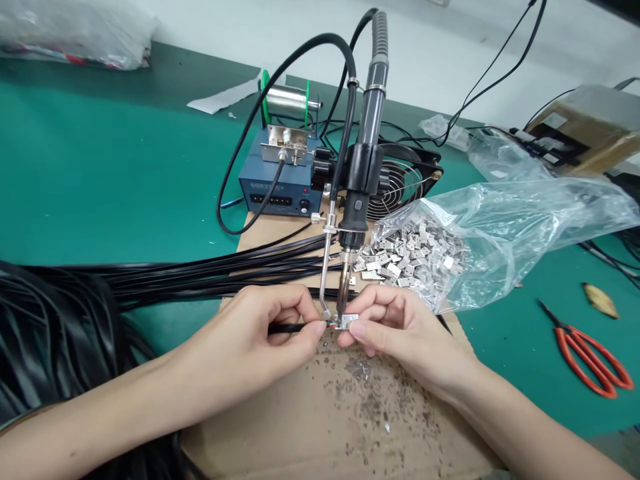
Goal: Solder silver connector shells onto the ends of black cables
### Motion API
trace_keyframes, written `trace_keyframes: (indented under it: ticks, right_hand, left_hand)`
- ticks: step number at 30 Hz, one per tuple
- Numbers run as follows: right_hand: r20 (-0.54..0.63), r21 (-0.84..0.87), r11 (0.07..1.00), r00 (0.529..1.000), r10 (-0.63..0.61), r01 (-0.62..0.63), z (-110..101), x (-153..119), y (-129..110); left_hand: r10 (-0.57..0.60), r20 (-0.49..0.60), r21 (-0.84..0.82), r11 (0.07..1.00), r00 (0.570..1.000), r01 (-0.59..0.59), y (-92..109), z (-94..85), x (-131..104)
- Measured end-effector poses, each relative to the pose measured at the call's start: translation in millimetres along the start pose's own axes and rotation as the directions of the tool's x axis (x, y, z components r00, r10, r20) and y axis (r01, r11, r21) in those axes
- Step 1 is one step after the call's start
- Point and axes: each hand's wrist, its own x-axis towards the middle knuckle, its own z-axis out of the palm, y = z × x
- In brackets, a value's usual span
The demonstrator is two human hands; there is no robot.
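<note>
Pinched between thumb and fingers of my left hand (285, 327) is a black cable (287, 328), its stripped colored wires pointing right. My right hand (390, 320) grips a small silver metal connector (351, 321) by its right side. Wire ends and connector meet directly under the tip of a clamped soldering iron (345, 280), which comes down from above. Beside the iron, a thin metal solder feed tube (325, 273) ends close to the same spot. Whether the solder there is molten I cannot tell.
A blue solder feeder (280, 183) carries a solder spool (287, 103) behind the hands. A fan (400, 183) and a plastic bag (500, 247) spilling silver connectors (410, 253) stand right of the iron. Black cables (165, 283) lie left; red-handled scissors (585, 360) right. Spattered cardboard (300, 413) lies beneath.
</note>
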Motion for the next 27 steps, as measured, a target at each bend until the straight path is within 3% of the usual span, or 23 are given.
trace_keyframes:
  ticks: [7, 13, 27]
  right_hand:
    - [0.051, 0.062, 0.998, 0.999, 0.002, -0.005, 0.2, -1.0, -0.9]
    - [0.006, 0.037, 0.999, 1.000, 0.009, -0.010, 2.6, -1.5, -3.8]
    - [0.037, 0.079, 0.997, 0.999, 0.006, -0.009, 1.4, -2.0, -2.9]
  left_hand:
    - [-0.006, -0.005, -0.010, 1.000, 1.000, 0.006, 2.3, 1.0, -0.1]
    - [-0.003, -0.008, 0.015, 1.000, 1.000, 0.003, 0.5, 0.5, 0.5]
    - [0.014, -0.006, -0.035, 0.999, 1.000, -0.014, 1.8, 1.1, -1.2]
